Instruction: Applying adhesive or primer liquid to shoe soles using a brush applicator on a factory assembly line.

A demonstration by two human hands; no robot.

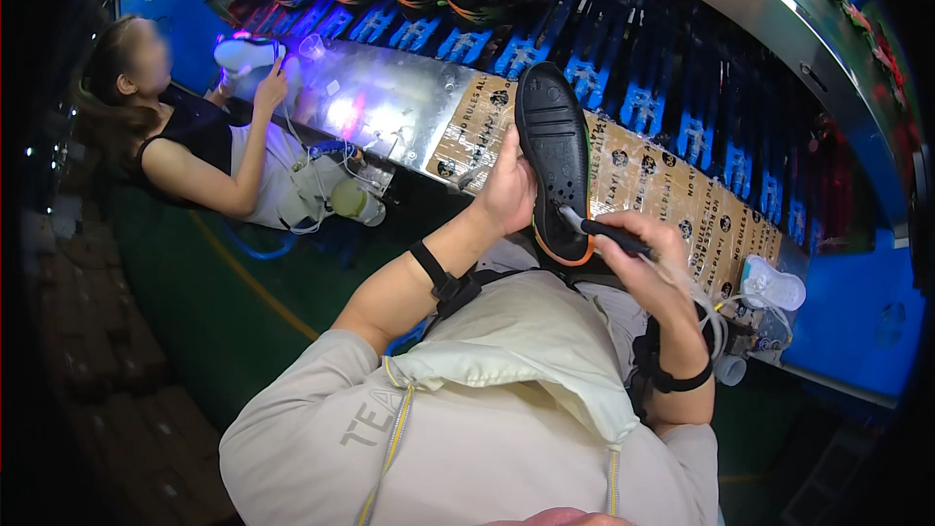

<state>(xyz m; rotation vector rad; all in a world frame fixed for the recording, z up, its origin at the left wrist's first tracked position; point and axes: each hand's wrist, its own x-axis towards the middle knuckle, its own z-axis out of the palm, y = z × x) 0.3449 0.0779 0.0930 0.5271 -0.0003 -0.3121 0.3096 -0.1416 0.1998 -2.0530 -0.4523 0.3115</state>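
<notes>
My left hand (508,187) is closed on the left edge of a black shoe sole (547,127), which stands tilted lengthwise in front of me. The sole has ridges in its upper part, small holes lower down and an orange rim at its near end. In my right hand (645,255) is a black-handled glue brush (616,234), its pale tip against the inner face of the sole near that end. A thin clear tube runs past my right wrist. What my left fingers do behind the sole is hidden.
A ledge (711,209) covered with printed brown tape runs ahead of me, before a rack of blue-lit holders (643,107). On its right lies a white sole-shaped piece (772,284), near tubes and a cup (729,370). At left a co-worker (195,136) handles a pale sole (243,55).
</notes>
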